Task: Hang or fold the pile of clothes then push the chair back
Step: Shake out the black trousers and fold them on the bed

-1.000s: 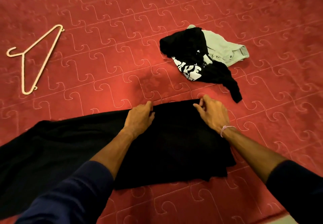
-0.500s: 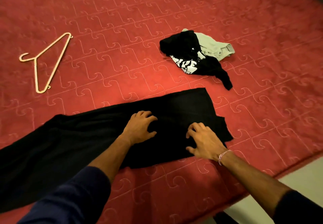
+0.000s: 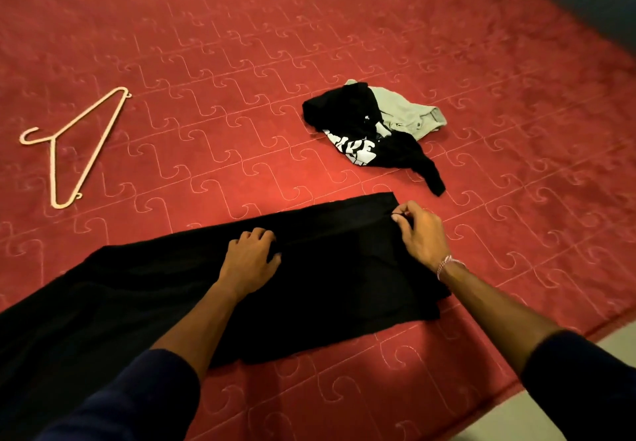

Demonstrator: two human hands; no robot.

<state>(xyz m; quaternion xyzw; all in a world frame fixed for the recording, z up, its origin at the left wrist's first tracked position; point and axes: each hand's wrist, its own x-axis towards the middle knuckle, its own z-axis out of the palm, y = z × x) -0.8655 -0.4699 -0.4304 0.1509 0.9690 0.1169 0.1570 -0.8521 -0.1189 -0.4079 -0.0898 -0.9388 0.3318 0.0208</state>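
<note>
Right hand [image 3: 421, 234] pinches the black garment's [image 3: 344, 279] far corner — left hand [image 3: 251, 258] curled, pressing its middle.

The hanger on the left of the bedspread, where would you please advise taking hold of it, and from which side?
Judging by its pose, grip the hanger at the neck just below the hook, coming from above. It lies flat on the red bedspread with the hook pointing left, apart from the clothes, so that junction is bare and gives one firm point.

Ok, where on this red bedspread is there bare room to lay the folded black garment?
Bare between the cream plastic hanger and the crumpled black-and-grey clothes pile, and beyond both. Crowded near: the spread black garment under both hands.
</note>
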